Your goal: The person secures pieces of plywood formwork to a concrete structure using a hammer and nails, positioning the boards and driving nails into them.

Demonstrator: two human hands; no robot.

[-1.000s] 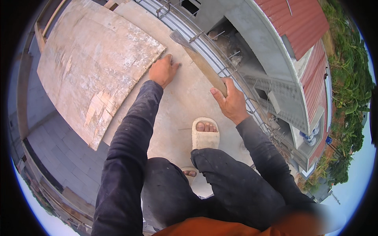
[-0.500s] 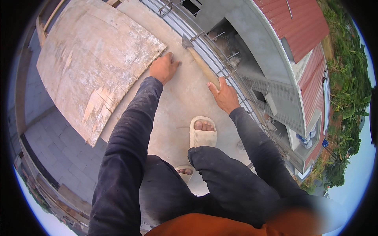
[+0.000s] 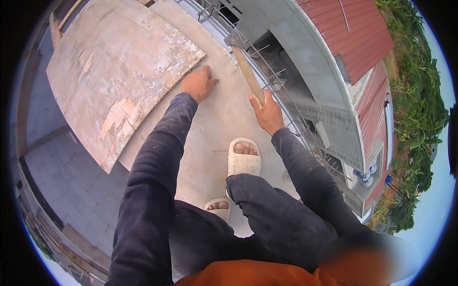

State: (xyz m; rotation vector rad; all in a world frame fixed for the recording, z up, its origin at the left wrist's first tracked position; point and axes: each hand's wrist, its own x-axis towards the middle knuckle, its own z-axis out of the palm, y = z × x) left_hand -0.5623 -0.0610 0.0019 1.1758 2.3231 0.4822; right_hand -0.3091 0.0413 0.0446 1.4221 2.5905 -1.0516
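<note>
My right hand is wrapped around the wooden handle of a hammer. Its dark metal head points away from me, over the bars at the slab's edge. My left hand is closed, with its fingers curled, just beside the right edge of a worn plywood sheet. Whatever those fingers may pinch is too small to make out. Pale, peeled patches show on the plywood, which lies on the concrete surface under me.
I stand in cream slides on the concrete. Along its right side run thin steel bars, with a drop beyond to a grey building with red metal roofing. At left, a grey block surface lies lower down.
The hammer head has lifted and shifted slightly right, away from the concrete edge. My left hand stays close to the plywood's edge. The whole view has tilted a little.
</note>
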